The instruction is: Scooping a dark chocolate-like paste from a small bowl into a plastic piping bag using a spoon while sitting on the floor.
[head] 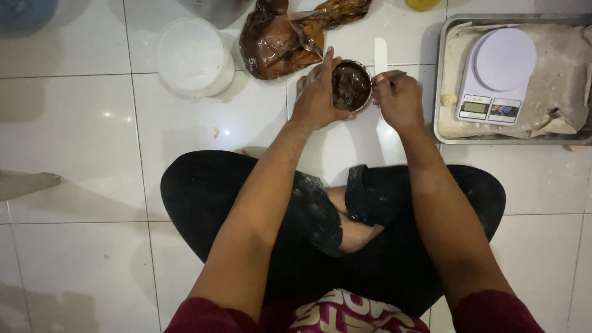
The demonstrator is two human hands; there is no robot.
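Observation:
I sit cross-legged on a white tiled floor. My left hand [317, 92] grips the rim of a small round metal bowl [351, 86] filled with dark brown paste. My right hand [398, 98] is just right of the bowl, fingers pinched on a thin utensil handle [394, 76] that points toward the bowl. A white flat spatula [380, 54] lies on the floor behind my right hand. Behind the bowl lies a plastic bag of brown paste [283, 37], open at the top.
A white lidded tub [192, 57] stands at the back left. At the right a metal tray [441, 80] lined with paper holds a white digital kitchen scale [496, 77]. A blue object [24, 12] and a yellow object [422, 4] sit at the far edge.

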